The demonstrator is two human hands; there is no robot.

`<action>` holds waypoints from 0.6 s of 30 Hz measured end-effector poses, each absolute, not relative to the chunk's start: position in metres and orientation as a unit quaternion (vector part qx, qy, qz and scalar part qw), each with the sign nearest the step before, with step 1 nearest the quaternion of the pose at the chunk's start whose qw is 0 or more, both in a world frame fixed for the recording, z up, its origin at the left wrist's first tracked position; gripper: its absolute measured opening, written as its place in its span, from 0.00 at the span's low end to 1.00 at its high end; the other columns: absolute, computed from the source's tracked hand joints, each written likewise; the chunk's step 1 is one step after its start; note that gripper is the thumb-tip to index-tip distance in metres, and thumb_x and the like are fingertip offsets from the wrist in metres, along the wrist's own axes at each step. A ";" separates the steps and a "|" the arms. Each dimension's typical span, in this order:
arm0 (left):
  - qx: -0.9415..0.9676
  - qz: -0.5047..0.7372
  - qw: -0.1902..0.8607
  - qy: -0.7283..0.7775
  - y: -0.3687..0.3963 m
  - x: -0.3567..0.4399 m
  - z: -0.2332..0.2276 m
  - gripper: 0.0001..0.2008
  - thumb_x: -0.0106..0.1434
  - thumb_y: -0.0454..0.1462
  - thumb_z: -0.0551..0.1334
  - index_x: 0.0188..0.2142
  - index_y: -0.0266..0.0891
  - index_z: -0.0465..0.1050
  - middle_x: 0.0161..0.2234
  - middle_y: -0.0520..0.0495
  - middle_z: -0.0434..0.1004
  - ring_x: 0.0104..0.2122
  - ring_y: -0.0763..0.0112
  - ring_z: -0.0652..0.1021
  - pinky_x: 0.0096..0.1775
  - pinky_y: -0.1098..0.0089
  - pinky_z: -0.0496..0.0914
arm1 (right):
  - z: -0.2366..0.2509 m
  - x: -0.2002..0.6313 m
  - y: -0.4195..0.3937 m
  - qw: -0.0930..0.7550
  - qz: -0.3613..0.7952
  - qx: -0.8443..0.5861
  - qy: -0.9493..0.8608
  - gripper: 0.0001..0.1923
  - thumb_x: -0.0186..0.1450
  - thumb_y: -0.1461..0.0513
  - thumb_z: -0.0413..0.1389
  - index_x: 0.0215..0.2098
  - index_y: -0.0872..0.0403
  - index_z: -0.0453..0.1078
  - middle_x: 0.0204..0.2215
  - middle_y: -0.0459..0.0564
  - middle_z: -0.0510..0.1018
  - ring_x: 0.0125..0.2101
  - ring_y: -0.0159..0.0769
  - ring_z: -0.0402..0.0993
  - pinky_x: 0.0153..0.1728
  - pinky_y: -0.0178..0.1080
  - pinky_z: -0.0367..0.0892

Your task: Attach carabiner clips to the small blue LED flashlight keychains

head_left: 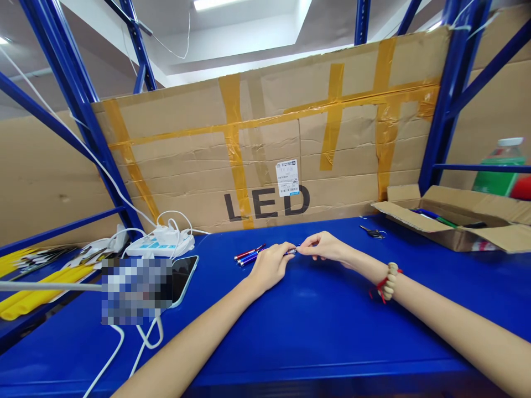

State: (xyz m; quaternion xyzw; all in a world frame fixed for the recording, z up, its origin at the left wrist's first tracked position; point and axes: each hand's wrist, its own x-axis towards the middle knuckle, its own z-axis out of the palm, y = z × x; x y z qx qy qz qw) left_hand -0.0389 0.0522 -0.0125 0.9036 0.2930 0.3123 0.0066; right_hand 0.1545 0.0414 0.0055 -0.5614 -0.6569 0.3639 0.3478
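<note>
Here, tabletop (315,331): blue, filling the lower half of the view, with both forearms reaching across it toward 12 o'clock.
Cardboard (265,160): a large sheet patched with yellow tape stands along the far edge at 12 o'clock, printed "LED", with a white label above the letters.
Rack (83,110): blue uprights and braces at 10 and 2 o'clock.
Box (456,221): open carton at 3 o'clock on the tabletop, with pens lying inside.
Bottle (500,168): green, white cap, behind the box at 2 o'clock.
Power strip (160,243): white, at 9 o'clock, white cables looping off it toward the near edge.
Phone (182,276): dark screen, just beside the power strip, partly under a blurred patch.
Left hand (271,265): near the centre, fingers curled around one end of a pen.
Right hand (326,246): just right of the left one, fingertips pinching the same pen's other end; bead bracelet and red thread at the wrist.
Pen (291,251): blue, small, held between the two hands just above the tabletop.
Loose pens (248,255): a few red and blue ones on the tabletop, touching the left hand's 9 o'clock side.
Keys (373,232): small dark bunch at 1 o'clock from the right hand, near the box.
</note>
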 end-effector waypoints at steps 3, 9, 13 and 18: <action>0.909 0.309 0.015 0.280 0.051 -0.039 -0.011 0.09 0.65 0.34 0.52 0.43 0.40 0.66 0.39 0.48 0.75 0.38 0.68 0.75 0.40 0.69 0.68 | 0.006 0.156 0.042 0.342 0.347 -0.545 -0.682 0.22 0.47 0.47 0.61 0.27 0.58 0.74 0.20 0.47 0.70 0.20 0.25 0.62 0.18 0.28 0.54; 0.912 0.310 0.038 0.267 0.048 -0.040 -0.009 0.10 0.65 0.33 0.50 0.45 0.40 0.65 0.43 0.48 0.74 0.41 0.68 0.75 0.42 0.69 0.68 | 0.008 0.155 0.042 0.331 0.284 -0.518 -0.735 0.21 0.49 0.48 0.60 0.23 0.59 0.72 0.17 0.46 0.70 0.17 0.27 0.65 0.17 0.29 0.56; 0.911 0.309 0.035 0.270 0.048 -0.040 -0.009 0.11 0.65 0.34 0.50 0.45 0.39 0.65 0.43 0.47 0.74 0.41 0.67 0.75 0.42 0.69 0.68 | 0.007 0.156 0.041 0.335 0.269 -0.516 -0.741 0.20 0.50 0.48 0.59 0.22 0.58 0.72 0.17 0.46 0.70 0.17 0.26 0.64 0.20 0.30 0.57; 0.909 0.306 0.034 0.279 0.050 -0.040 -0.011 0.12 0.66 0.34 0.49 0.47 0.41 0.64 0.43 0.48 0.74 0.40 0.68 0.75 0.41 0.69 0.69 | 0.008 0.154 0.039 0.335 0.252 -0.525 -0.741 0.21 0.51 0.47 0.59 0.21 0.58 0.72 0.16 0.46 0.70 0.17 0.27 0.64 0.20 0.30 0.57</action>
